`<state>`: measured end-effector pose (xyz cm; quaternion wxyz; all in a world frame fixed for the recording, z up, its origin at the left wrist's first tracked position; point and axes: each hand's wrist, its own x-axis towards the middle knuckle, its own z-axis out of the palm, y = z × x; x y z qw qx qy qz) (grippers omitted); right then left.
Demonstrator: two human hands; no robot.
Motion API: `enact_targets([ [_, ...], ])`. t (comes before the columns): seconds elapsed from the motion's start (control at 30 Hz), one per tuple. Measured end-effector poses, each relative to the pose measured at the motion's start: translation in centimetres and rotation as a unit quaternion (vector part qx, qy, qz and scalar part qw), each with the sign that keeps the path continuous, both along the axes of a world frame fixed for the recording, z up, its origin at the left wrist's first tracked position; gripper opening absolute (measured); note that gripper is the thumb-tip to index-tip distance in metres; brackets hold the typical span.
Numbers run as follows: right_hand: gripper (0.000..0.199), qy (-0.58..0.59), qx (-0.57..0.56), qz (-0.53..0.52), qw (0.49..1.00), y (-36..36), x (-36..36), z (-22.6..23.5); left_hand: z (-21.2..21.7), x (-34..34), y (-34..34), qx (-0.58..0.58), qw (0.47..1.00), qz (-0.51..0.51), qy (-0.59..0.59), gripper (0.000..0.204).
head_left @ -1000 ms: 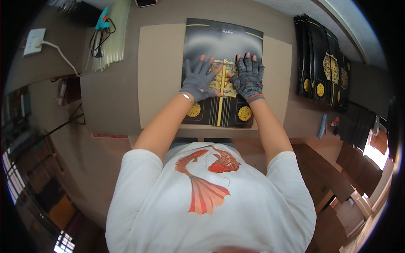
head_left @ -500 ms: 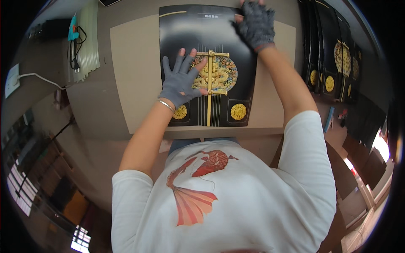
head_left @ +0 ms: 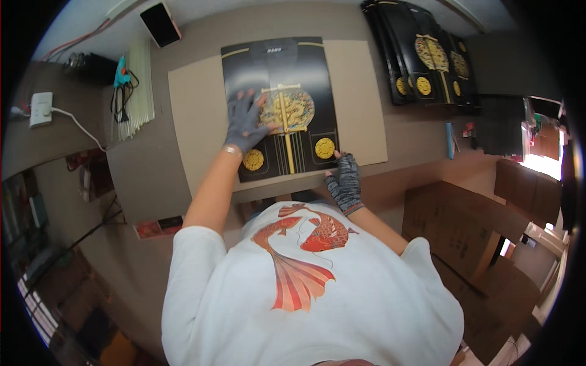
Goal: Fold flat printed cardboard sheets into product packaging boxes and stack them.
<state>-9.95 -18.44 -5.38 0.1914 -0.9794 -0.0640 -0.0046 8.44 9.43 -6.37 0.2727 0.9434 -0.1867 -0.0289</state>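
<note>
A black printed panel point(head_left: 244, 79), with a round multicoloured emblem, gold bars and yellow medallions, lies flat in front of me. Beneath it, a larger tan board point(head_left: 194, 104) shows on both sides. My left hand point(head_left: 245, 125), in a grey fingerless glove, rests with spread fingers on the panel's left half, beside the emblem. At the panel's near right corner is my right hand point(head_left: 345, 183), in a dark knitted fingerless glove. Its thumb and fingers are apart around that corner, with no visible grip on it.
Several similar black panels point(head_left: 400, 43) are stacked at the back right. On the left lie a teal glue gun point(head_left: 122, 73) with a cord, translucent glue sticks point(head_left: 141, 91) and a white power strip point(head_left: 41, 110). A phone point(head_left: 160, 24) lies at the back; a cardboard box point(head_left: 452, 226) stands at right.
My right hand has come from the panel's far right corner down to its near right corner. My left hand stays spread on the panel. The whole view has shifted and tilted.
</note>
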Motion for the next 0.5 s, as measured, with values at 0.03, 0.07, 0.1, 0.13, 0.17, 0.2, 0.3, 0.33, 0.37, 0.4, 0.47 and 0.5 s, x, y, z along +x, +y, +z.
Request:
enact_targets([
  [0.03, 0.073, 0.031, 0.146, -0.139, 0.979, 0.2, -0.4, -0.4, 0.1, -0.9, 0.5, -0.012, 0.999, 0.049, 0.005, 0.081],
  [0.07, 0.074, 0.055, 0.290, -0.270, 0.917, 0.0, -0.6, -1.1, 0.6, -2.5, 1.0, -0.026, 0.995, 0.095, 0.011, 0.076],
  [0.1, 0.064, 0.058, 0.313, -0.305, 0.898, -0.9, -0.7, -3.4, 1.4, -4.0, 1.4, -0.035, 0.986, 0.152, 0.060, 0.074],
  [0.13, 0.064, 0.041, 0.310, -0.311, 0.898, -1.3, 0.0, -3.1, 1.7, -5.6, 1.6, -0.042, 0.970, 0.211, 0.113, 0.072],
  [0.17, 0.056, 0.153, 0.439, -0.384, 0.798, -1.3, 1.0, -2.3, 1.2, -7.1, 1.6, -0.065, 0.956, 0.255, 0.129, 0.070],
  [0.2, 0.049, 0.261, 0.552, -0.432, 0.664, -1.3, 1.9, -1.5, 0.2, -8.2, 1.7, -0.087, 0.938, 0.301, 0.145, 0.068],
  [0.3, 0.035, 0.298, 0.768, -0.352, 0.445, -1.4, 1.3, -0.2, -3.3, -9.5, 1.2, -0.278, 0.876, 0.335, 0.206, 0.066],
  [0.33, 0.035, 0.292, 0.769, -0.350, 0.448, -1.0, 1.1, 0.8, -3.0, -8.9, 0.5, -0.282, 0.877, 0.331, 0.203, 0.066],
  [0.37, 0.033, 0.249, 0.780, -0.361, 0.446, -0.2, 1.0, 2.7, -2.1, -8.6, -0.5, -0.347, 0.846, 0.309, 0.262, 0.064],
  [0.4, 0.030, 0.208, 0.789, -0.371, 0.443, 0.3, 1.3, 4.3, -1.3, -8.5, -1.7, -0.409, 0.806, 0.286, 0.319, 0.063],
  [0.47, 0.026, 0.226, 0.736, -0.423, 0.478, 0.2, 2.5, 4.7, -2.6, -9.2, -3.8, -0.400, 0.832, 0.229, 0.309, 0.065],
  [0.5, 0.025, 0.236, 0.675, -0.417, 0.561, -0.6, 3.0, 3.9, -4.0, -9.8, -5.2, -0.394, 0.851, 0.193, 0.289, 0.066],
])
